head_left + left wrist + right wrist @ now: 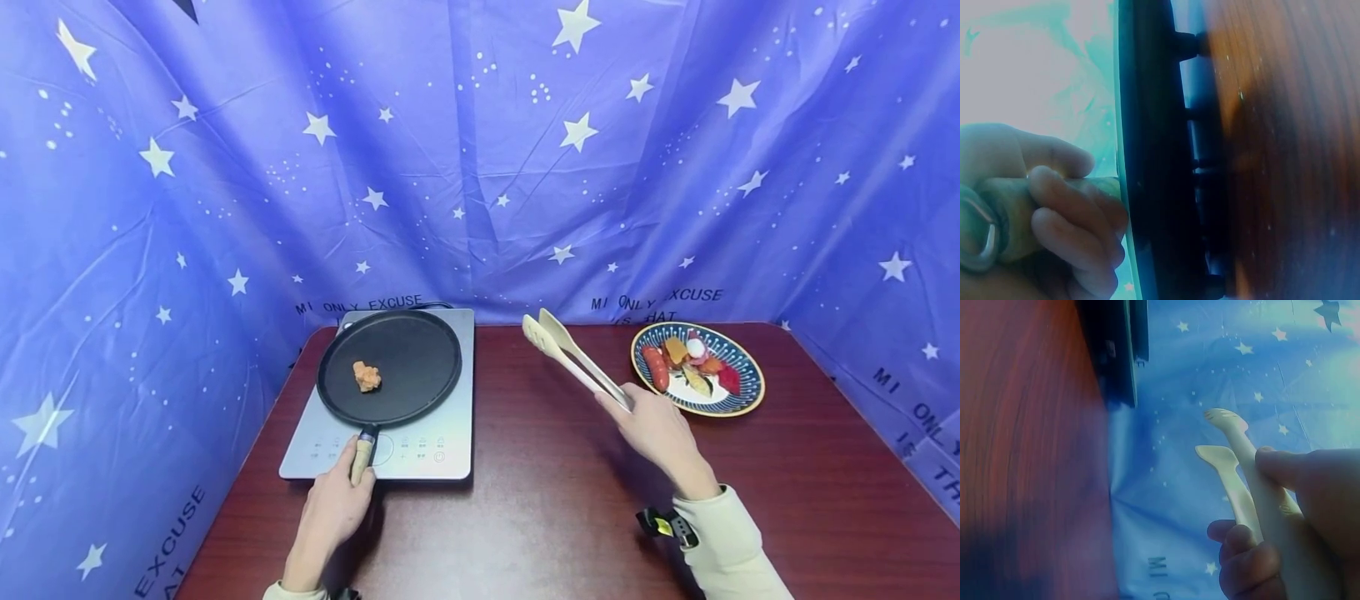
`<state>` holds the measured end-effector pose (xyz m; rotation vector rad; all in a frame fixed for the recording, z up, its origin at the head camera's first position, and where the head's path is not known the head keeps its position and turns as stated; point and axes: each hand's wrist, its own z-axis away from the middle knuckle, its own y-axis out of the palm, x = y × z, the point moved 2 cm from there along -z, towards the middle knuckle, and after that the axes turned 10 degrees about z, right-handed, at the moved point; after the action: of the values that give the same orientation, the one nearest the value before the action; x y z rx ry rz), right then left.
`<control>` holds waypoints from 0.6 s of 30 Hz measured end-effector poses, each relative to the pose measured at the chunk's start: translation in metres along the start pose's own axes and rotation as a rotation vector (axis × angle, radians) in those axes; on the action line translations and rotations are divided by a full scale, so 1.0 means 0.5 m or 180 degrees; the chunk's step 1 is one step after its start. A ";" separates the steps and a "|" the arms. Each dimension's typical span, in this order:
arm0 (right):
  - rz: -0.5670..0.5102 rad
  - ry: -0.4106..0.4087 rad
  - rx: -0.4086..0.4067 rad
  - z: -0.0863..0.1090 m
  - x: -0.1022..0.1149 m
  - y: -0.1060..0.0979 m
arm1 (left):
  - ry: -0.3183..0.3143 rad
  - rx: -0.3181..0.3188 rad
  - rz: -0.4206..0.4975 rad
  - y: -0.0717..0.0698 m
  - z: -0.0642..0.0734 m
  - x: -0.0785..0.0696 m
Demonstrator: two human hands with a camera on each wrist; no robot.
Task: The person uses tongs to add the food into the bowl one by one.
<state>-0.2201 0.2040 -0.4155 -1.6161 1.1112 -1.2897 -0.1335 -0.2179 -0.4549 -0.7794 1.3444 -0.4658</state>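
Note:
A flat black frying pan (408,358) rests on the induction cooktop (300,454). One orange-brown lump of food (367,377), perhaps fried chicken, lies left of the pan's middle. My left hand (337,498) grips the pan's wooden handle (362,460); curled fingers (1072,231) show round it in the left wrist view. Over the table, my right hand (660,429) holds cream-tipped tongs (570,354), their tips a little apart with nothing between them. In the right wrist view the thumb lies on one arm of the tongs (1250,469) and curled fingers on the other.
Right of the tongs a blue-patterned plate (723,410) carries a sausage (656,367), a yellowish leaf-like piece (697,380), a red piece (729,380) and other foods. Star-printed blue cloth (480,167) hangs round the dark red wooden table (525,517) at the back and sides.

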 end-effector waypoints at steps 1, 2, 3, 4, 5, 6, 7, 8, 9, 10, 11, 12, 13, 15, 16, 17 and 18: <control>0.0008 0.0011 -0.0006 0.001 -0.006 -0.002 | -0.0006 0.0005 0.0004 0.000 0.000 0.000; 0.0014 0.0016 -0.0012 0.002 -0.012 -0.003 | -0.0011 0.0008 0.0005 0.001 0.001 0.000; 0.0021 0.0028 -0.0012 0.002 -0.019 -0.005 | -0.0018 0.0009 0.0003 0.002 0.001 0.000; 0.0032 0.0044 -0.0008 0.003 -0.026 -0.007 | -0.0021 0.0008 -0.0001 0.002 0.001 0.000; 0.0044 0.0055 -0.0006 0.004 -0.033 -0.009 | -0.0028 0.0009 -0.0003 0.002 0.001 0.000; 0.0066 0.0066 0.0000 0.005 -0.041 -0.010 | -0.0030 0.0011 -0.0008 0.002 0.001 0.000; 0.0078 0.0073 -0.0002 0.006 -0.049 -0.012 | -0.0028 0.0010 -0.0016 0.003 0.002 0.000; 0.0089 0.0086 0.0001 0.007 -0.056 -0.014 | -0.0025 0.0009 -0.0017 0.003 0.002 0.000; 0.0106 0.0101 -0.0007 0.008 -0.064 -0.017 | -0.0025 0.0008 -0.0017 0.003 0.002 -0.001; 0.0119 0.0118 -0.0006 0.009 -0.072 -0.019 | -0.0021 0.0005 -0.0017 0.003 0.002 -0.001; 0.0122 0.0136 -0.0002 0.010 -0.080 -0.021 | -0.0015 0.0001 -0.0015 0.003 0.002 -0.001; 0.0128 0.0163 0.0016 0.010 -0.087 -0.022 | -0.0007 -0.0003 -0.0016 0.002 0.002 -0.001; 0.0132 0.0185 0.0030 0.011 -0.093 -0.024 | -0.0003 -0.0007 -0.0015 0.002 0.002 -0.002; 0.0156 0.0230 0.0059 0.010 -0.105 -0.028 | 0.0019 -0.0019 -0.0014 0.001 0.002 -0.004; 0.0175 0.0256 0.0087 0.010 -0.111 -0.030 | 0.0024 -0.0025 -0.0017 0.000 0.002 -0.004; 0.0197 0.0282 0.0100 0.009 -0.115 -0.031 | 0.0027 -0.0029 -0.0016 0.000 0.002 -0.004; 0.0224 0.0310 0.0115 0.008 -0.120 -0.033 | 0.0030 -0.0031 -0.0012 0.000 0.001 -0.004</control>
<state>-0.2198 0.2662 -0.4194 -1.4881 1.1866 -1.3467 -0.1332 -0.2161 -0.4535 -0.7888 1.3551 -0.4667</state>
